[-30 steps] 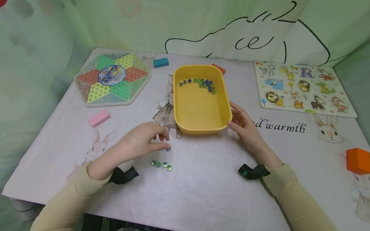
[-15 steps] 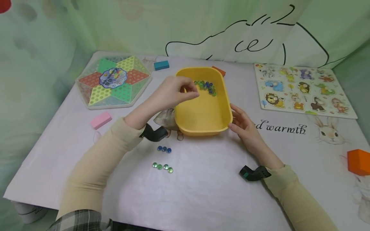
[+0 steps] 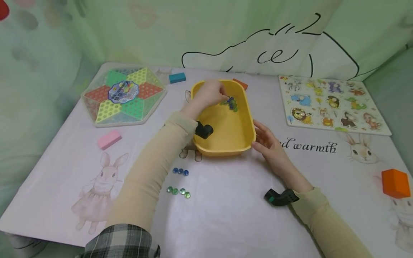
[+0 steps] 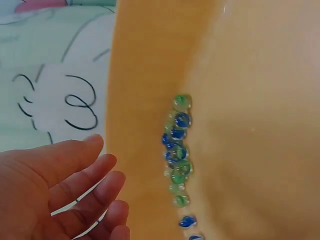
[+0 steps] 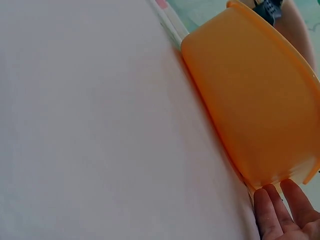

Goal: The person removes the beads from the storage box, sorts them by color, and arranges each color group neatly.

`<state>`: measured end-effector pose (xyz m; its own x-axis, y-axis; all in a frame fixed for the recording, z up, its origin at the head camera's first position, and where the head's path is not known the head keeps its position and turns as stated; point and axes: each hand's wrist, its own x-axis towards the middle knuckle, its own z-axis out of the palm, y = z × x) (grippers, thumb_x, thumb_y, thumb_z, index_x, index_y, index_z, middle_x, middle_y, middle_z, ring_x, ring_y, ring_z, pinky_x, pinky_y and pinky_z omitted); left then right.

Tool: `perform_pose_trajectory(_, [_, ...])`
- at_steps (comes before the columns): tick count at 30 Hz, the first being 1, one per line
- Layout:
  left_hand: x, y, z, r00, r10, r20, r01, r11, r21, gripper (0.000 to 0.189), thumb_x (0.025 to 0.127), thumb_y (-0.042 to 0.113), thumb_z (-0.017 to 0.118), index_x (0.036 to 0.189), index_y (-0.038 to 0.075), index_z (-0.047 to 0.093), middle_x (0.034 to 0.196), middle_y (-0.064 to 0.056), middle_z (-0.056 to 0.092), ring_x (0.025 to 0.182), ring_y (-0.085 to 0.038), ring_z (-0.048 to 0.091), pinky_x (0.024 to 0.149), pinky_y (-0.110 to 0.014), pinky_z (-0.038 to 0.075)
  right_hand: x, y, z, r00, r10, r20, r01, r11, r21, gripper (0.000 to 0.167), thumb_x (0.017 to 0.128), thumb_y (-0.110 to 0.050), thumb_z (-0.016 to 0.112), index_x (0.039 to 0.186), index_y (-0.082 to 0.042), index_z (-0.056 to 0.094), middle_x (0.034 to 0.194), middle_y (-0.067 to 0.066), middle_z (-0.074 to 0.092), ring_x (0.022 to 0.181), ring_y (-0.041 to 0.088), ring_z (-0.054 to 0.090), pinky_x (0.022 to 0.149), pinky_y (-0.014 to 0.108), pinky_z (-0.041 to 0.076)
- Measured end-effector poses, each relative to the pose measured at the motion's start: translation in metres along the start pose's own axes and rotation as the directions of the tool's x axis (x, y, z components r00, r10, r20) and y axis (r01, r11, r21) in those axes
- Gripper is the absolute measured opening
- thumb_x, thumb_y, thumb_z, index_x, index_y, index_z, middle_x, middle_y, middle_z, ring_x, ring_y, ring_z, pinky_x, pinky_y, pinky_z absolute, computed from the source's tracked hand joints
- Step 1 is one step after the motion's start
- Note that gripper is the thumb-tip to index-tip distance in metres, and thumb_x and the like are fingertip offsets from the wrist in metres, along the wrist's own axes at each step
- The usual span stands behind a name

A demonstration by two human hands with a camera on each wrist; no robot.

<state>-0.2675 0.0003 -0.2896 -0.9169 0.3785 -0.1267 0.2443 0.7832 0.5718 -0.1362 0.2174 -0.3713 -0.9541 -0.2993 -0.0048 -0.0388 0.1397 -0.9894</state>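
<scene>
My left hand (image 3: 211, 94) reaches over the far left part of a yellow plastic bin (image 3: 222, 138), fingers loosely bent with nothing between them. In the left wrist view, the left hand (image 4: 75, 187) is beside a cluster of green and blue glass marbles (image 4: 179, 152) that lie along the bin's wall. My right hand (image 3: 269, 147) rests against the bin's near right corner. In the right wrist view, the right hand's fairly straight fingers (image 5: 267, 210) touch the bin's outer wall (image 5: 250, 100). Three blue marbles (image 3: 180, 171) sit in a row on the table, with several green marbles (image 3: 175, 191) nearer me.
A Chinese checkers board (image 3: 124, 95) is at the back left, with a pink block (image 3: 109, 139) before it. A blue block (image 3: 177, 77) and an orange-red block (image 3: 240, 84) lie behind. An animal puzzle board (image 3: 333, 104) is at right, an orange cube (image 3: 395, 183) in front of it.
My left hand has moved from the blue marbles on the table forward into the bin, near the marbles there. The right hand stays at the bin's corner.
</scene>
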Motion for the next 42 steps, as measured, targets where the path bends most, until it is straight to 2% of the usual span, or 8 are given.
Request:
perform_pose_trajectory(8, [0.017, -0.005, 0.016, 0.995, -0.089, -0.034, 0.091, 0.994, 0.058, 0.011, 0.087, 0.015, 0.060, 0.080, 0.006, 0.060, 0.077, -0.001, 0.053, 0.070, -0.013, 0.044, 0.064, -0.023, 0.037, -0.002, 0.001, 0.000, 1.000, 0.011, -0.001, -0.011, 1.000, 0.006, 0.060, 0.093, -0.006, 0.051, 0.146, -0.017, 0.024, 0.143, 0.022, 0.030, 0.113, 0.006, 0.047, 0.090, 0.011, 0.039])
perform_pose_trajectory(16, [0.026, -0.009, 0.024, 0.991, -0.135, -0.008, 0.135, 0.984, 0.120, 0.025, 0.086, 0.011, 0.055, 0.063, 0.013, 0.047, 0.061, 0.002, 0.040, 0.058, -0.012, 0.036, 0.052, -0.022, 0.029, -0.002, 0.000, 0.000, 1.000, 0.022, -0.009, -0.022, 1.000, 0.004, 0.060, 0.094, -0.008, 0.051, 0.146, -0.019, 0.024, 0.142, 0.021, 0.031, 0.114, 0.007, 0.047, 0.090, 0.011, 0.040])
perform_pose_trajectory(19, [0.026, -0.009, 0.026, 0.990, -0.138, -0.014, 0.138, 0.979, 0.148, 0.025, 0.086, 0.008, 0.051, 0.062, 0.013, 0.045, 0.062, 0.000, 0.040, 0.059, -0.013, 0.036, 0.051, -0.023, 0.028, -0.002, 0.001, 0.000, 0.999, 0.032, -0.008, -0.032, 0.999, -0.003, 0.060, 0.094, -0.008, 0.051, 0.146, -0.019, 0.024, 0.142, 0.020, 0.032, 0.114, 0.008, 0.047, 0.091, 0.011, 0.039])
perform_pose_trajectory(26, [0.024, -0.004, 0.030, 0.988, -0.156, -0.013, 0.154, 0.949, 0.275, 0.018, 0.090, 0.009, 0.044, 0.072, 0.011, 0.050, 0.080, -0.006, 0.053, 0.067, -0.017, 0.047, 0.058, -0.031, 0.042, -0.002, 0.001, 0.000, 0.999, 0.037, -0.005, -0.037, 0.999, 0.000, 0.060, 0.093, -0.009, 0.052, 0.146, -0.020, 0.024, 0.142, 0.019, 0.033, 0.116, 0.009, 0.045, 0.092, 0.012, 0.039])
perform_pose_trajectory(30, [0.022, -0.003, 0.028, 0.990, -0.141, 0.009, 0.133, 0.950, 0.283, 0.016, 0.091, 0.010, 0.043, 0.079, 0.009, 0.053, 0.082, -0.006, 0.053, 0.069, -0.017, 0.048, 0.058, -0.029, 0.041, -0.002, 0.001, 0.001, 1.000, 0.031, -0.002, -0.031, 1.000, -0.006, 0.060, 0.094, -0.009, 0.051, 0.146, -0.020, 0.024, 0.142, 0.018, 0.033, 0.116, 0.008, 0.046, 0.092, 0.012, 0.039])
perform_pose_trajectory(34, [0.016, -0.001, 0.019, 0.994, -0.096, 0.044, 0.083, 0.969, 0.232, 0.011, 0.086, 0.011, 0.051, 0.076, 0.010, 0.054, 0.076, -0.003, 0.050, 0.068, -0.015, 0.046, 0.056, -0.026, 0.036, -0.002, 0.000, 0.001, 1.000, 0.023, -0.001, -0.023, 1.000, -0.017, 0.060, 0.094, -0.008, 0.051, 0.146, -0.019, 0.024, 0.142, 0.019, 0.033, 0.115, 0.008, 0.047, 0.091, 0.012, 0.039])
perform_pose_trajectory(38, [0.002, -0.002, 0.007, 0.999, -0.006, 0.047, -0.001, 0.990, 0.143, 0.008, 0.086, 0.016, 0.059, 0.085, 0.009, 0.062, 0.087, -0.003, 0.059, 0.077, -0.016, 0.050, 0.067, -0.027, 0.042, -0.001, 0.000, 0.001, 1.000, 0.027, -0.001, -0.027, 1.000, -0.013, 0.060, 0.094, -0.009, 0.051, 0.146, -0.019, 0.024, 0.142, 0.020, 0.033, 0.115, 0.008, 0.047, 0.092, 0.012, 0.039])
perform_pose_trajectory(42, [-0.016, -0.009, -0.002, 0.997, 0.069, 0.019, -0.070, 0.995, 0.070, 0.016, 0.088, 0.022, 0.061, 0.094, 0.008, 0.064, 0.095, -0.006, 0.062, 0.084, -0.018, 0.052, 0.077, -0.030, 0.044, -0.001, 0.000, 0.000, 1.000, 0.013, -0.006, -0.013, 1.000, -0.007, 0.061, 0.093, -0.007, 0.051, 0.146, -0.019, 0.024, 0.142, 0.021, 0.032, 0.114, 0.007, 0.047, 0.091, 0.011, 0.039])
